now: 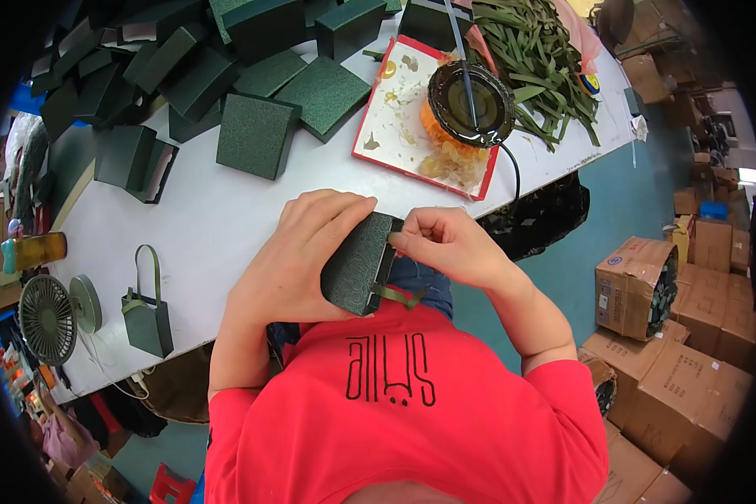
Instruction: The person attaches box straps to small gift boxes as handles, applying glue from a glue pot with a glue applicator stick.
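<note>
A dark green textured box (357, 262) is held just above my lap, at the table's front edge. My left hand (307, 252) wraps round its left side, with the thumb below and the fingers along the top. At the box's upper right edge, my right hand (445, 244) pinches with thumb and forefinger; what lies between the fingertips is mostly hidden, perhaps ribbon. A green ribbon (399, 296) sticks out from the box's lower right side. On the table at the left stands a small green box with a ribbon handle (147, 326).
Many green boxes (259, 134) lie at the back left. A round pot of glue (470, 102) sits on a red-edged tray (363, 139), beside a heap of green ribbons (538, 63). A fan (48, 319) stands at the left. Cartons (634, 286) fill the right floor.
</note>
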`<state>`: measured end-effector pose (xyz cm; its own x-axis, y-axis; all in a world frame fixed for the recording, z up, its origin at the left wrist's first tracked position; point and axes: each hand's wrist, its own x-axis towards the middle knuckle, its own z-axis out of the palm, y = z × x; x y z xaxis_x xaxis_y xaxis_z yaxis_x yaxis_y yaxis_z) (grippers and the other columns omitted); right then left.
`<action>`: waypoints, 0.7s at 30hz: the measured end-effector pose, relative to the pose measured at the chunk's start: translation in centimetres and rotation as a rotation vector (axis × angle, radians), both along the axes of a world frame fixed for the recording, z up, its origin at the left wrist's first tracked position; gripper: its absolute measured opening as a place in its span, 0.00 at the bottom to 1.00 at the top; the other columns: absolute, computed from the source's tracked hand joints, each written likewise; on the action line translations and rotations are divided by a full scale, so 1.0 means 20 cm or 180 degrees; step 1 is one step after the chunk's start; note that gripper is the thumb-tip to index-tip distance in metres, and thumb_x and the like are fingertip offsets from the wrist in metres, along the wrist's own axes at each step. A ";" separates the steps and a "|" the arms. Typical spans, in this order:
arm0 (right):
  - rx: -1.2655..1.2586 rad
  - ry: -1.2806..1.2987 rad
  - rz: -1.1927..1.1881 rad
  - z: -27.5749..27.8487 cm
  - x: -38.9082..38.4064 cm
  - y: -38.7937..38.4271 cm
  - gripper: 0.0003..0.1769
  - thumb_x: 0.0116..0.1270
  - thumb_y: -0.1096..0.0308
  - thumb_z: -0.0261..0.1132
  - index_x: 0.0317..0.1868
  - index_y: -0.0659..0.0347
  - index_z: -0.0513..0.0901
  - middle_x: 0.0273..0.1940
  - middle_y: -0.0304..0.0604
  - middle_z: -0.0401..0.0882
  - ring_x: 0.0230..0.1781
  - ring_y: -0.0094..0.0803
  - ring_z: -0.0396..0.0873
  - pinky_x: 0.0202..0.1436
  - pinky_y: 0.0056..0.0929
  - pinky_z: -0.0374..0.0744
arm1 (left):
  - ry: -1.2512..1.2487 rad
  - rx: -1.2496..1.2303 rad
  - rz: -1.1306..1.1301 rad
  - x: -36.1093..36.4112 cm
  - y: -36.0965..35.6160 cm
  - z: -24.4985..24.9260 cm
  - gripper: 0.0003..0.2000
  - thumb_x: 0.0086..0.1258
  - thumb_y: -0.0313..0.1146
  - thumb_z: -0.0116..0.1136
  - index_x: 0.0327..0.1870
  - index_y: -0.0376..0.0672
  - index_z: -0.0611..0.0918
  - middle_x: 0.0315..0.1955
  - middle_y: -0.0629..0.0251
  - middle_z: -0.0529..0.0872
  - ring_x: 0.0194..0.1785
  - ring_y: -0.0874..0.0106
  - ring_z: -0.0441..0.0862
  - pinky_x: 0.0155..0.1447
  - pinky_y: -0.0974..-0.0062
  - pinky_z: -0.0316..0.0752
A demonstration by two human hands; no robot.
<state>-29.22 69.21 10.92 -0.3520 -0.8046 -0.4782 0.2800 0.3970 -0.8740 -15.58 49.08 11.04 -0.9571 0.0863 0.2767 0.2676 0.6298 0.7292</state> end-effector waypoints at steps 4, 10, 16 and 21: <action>0.0143 0.0042 0.0133 -0.03 -0.01 -0.01 0.14 0.70 0.66 0.65 0.28 0.66 0.78 0.26 0.33 0.79 0.30 0.13 0.75 0.33 0.18 0.74 | 0.0104 -0.0204 -0.0064 0.00 0.01 0.02 0.44 0.36 0.37 0.79 0.63 0.35 0.74 0.58 0.54 0.77 0.61 0.52 0.74 0.65 0.57 0.66; -0.0029 -0.0089 0.0100 -0.10 0.00 -0.01 0.15 0.70 0.66 0.64 0.26 0.65 0.76 0.25 0.34 0.79 0.27 0.16 0.75 0.31 0.19 0.72 | 0.0190 -0.0411 -0.0062 -0.01 0.02 0.02 0.42 0.37 0.36 0.78 0.61 0.35 0.75 0.56 0.55 0.78 0.60 0.54 0.75 0.63 0.58 0.66; -0.0333 -0.0093 -0.0228 -0.10 0.01 -0.01 0.12 0.74 0.65 0.62 0.42 0.67 0.84 0.34 0.36 0.84 0.31 0.17 0.75 0.34 0.18 0.73 | 0.0002 -0.0236 0.0055 0.01 -0.02 -0.01 0.45 0.36 0.37 0.79 0.64 0.38 0.73 0.59 0.56 0.76 0.63 0.53 0.73 0.66 0.57 0.65; -0.0056 0.0521 -0.0605 -0.06 0.00 0.01 0.14 0.75 0.64 0.61 0.49 0.66 0.86 0.37 0.33 0.84 0.34 0.15 0.73 0.35 0.18 0.72 | -0.0014 -0.0259 0.0104 0.02 -0.04 -0.03 0.49 0.33 0.40 0.82 0.66 0.39 0.72 0.61 0.55 0.75 0.64 0.52 0.72 0.68 0.56 0.64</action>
<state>-29.20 69.45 9.70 -0.5694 -0.7242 -0.3889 0.2025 0.3350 -0.9202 -15.26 48.35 10.54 -0.9609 0.0770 0.2658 0.2428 0.6954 0.6763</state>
